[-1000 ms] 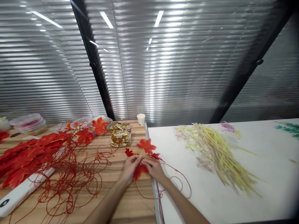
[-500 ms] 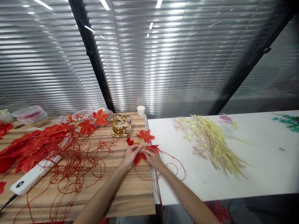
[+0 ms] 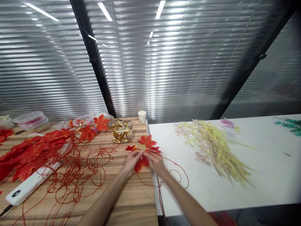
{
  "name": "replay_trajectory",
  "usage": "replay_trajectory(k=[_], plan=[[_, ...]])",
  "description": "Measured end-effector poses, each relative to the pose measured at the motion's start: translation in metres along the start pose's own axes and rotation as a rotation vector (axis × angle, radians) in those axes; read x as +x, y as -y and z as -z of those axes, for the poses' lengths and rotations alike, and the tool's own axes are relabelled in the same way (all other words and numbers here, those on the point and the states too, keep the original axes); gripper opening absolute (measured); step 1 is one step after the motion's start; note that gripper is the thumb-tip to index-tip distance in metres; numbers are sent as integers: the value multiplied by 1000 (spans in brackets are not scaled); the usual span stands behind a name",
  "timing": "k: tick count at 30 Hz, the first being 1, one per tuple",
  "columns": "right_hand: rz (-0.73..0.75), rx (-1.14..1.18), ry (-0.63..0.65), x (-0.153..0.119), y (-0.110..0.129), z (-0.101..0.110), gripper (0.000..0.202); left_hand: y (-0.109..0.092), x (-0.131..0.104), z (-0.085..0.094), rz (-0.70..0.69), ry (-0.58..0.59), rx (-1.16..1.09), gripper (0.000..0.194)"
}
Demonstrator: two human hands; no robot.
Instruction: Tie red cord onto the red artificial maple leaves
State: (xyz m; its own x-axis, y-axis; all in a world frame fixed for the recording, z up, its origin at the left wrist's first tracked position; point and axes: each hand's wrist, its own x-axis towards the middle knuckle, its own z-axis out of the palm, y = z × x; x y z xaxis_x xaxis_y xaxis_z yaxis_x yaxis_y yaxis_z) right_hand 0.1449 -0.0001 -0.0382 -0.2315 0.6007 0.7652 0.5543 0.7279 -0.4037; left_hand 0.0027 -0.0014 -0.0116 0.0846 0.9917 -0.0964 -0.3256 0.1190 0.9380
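Note:
My left hand (image 3: pixel 132 161) and my right hand (image 3: pixel 155 161) meet over the right edge of the wooden table, thumbs and fingertips pinched close together. Between and around them is a small cluster of red artificial maple leaves: one leaf (image 3: pixel 147 141) points away from me, another (image 3: pixel 141 164) hangs below the fingers, and others stick out to both sides. A thin red cord (image 3: pixel 181 165) loops out from the cluster onto the white table at the right. The exact spot that the fingertips pinch is too small and covered to make out.
Left lie a tangle of red cord (image 3: pixel 70 169), piled red leaves (image 3: pixel 39 147) and a white power strip (image 3: pixel 33 183). Gold packets (image 3: pixel 122 131) and a paper cup (image 3: pixel 142 116) stand behind the hands. Yellow stems (image 3: pixel 217 150) spread over the white table (image 3: pixel 178 201).
The view has tilted slightly, so the tables appear a little lower. Both hands stay pinched at the leaf cluster, with only small finger movements.

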Motion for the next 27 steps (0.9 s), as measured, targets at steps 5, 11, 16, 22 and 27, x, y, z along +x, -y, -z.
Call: replay_trajectory(k=[5, 11, 16, 22, 27], plan=[[47, 22, -38, 6, 2, 5, 34, 1, 1, 1, 27, -11, -56, 22], [82, 160, 2, 6, 5, 3, 27, 5, 3, 4, 37, 30, -151, 21], [47, 155, 17, 4, 6, 2, 24, 6, 5, 5, 63, 43, -202, 21], [44, 131, 18, 2, 4, 0, 25, 3, 5, 2, 83, 5, -188, 25], [52, 123, 18, 5, 6, 2, 30, 3, 5, 2, 79, -23, -185, 28]])
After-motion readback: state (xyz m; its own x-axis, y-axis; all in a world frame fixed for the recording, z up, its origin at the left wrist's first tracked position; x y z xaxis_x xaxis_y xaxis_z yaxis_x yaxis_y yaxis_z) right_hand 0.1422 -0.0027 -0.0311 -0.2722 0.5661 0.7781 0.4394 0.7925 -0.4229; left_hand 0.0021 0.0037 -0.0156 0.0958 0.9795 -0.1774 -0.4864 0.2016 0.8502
